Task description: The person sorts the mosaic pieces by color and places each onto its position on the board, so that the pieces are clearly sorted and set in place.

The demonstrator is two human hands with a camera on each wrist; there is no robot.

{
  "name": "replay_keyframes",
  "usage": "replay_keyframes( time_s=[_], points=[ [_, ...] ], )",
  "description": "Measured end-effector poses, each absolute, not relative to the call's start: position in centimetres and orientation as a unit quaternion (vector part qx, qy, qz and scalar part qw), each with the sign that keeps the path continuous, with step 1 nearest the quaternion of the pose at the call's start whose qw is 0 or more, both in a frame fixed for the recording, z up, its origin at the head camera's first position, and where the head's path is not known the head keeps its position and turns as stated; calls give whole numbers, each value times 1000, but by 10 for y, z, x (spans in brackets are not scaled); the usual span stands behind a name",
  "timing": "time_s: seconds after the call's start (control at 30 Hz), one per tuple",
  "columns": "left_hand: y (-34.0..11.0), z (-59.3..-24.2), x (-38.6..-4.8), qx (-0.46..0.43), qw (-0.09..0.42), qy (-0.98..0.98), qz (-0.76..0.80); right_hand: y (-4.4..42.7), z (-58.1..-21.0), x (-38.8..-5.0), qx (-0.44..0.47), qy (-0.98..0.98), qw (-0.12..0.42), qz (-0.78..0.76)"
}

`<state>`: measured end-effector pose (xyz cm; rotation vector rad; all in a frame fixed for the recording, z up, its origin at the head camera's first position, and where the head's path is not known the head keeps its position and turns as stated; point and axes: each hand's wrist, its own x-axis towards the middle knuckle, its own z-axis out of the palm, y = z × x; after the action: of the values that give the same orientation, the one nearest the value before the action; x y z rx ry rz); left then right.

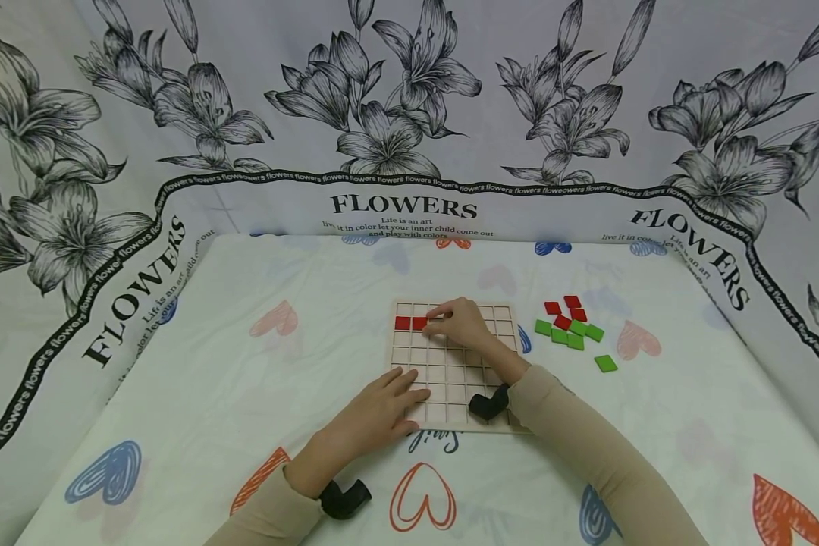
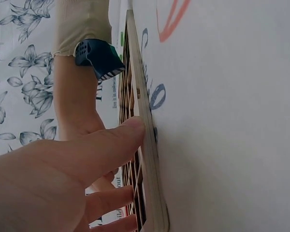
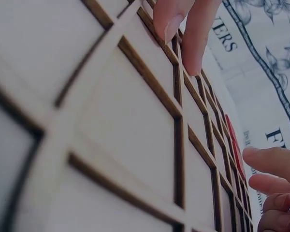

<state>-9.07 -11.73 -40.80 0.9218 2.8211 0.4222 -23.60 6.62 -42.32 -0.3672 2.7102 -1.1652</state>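
Observation:
A light wooden grid board (image 1: 437, 394) lies on the table, with two red square tiles (image 1: 402, 323) side by side in its second row at the left. My right hand (image 1: 460, 322) reaches over the board from the right. Its fingertips are at the right edge of the second red tile (image 1: 419, 324), and no tile shows between them; in the right wrist view its fingers (image 3: 273, 162) extend toward the red strip of tiles. My left hand (image 1: 378, 406) rests on the board's lower left edge, its fingers spread. Its thumb (image 2: 121, 140) touches the rim in the left wrist view.
Right of the board lie several loose red tiles (image 1: 553, 308) and several green tiles (image 1: 575, 342), one green tile (image 1: 606, 363) apart from the others. A white tablecloth (image 1: 327, 303) with printed hearts covers the table. Behind it hangs a flower-printed curtain (image 1: 471, 152).

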Motion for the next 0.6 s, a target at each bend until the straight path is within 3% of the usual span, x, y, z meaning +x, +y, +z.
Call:
replay_keyframes(
  time_s=[0.6],
  points=[
    [-119, -404, -89, 305, 74, 938, 148, 91, -420, -225, -90, 881, 114, -451]
  ],
)
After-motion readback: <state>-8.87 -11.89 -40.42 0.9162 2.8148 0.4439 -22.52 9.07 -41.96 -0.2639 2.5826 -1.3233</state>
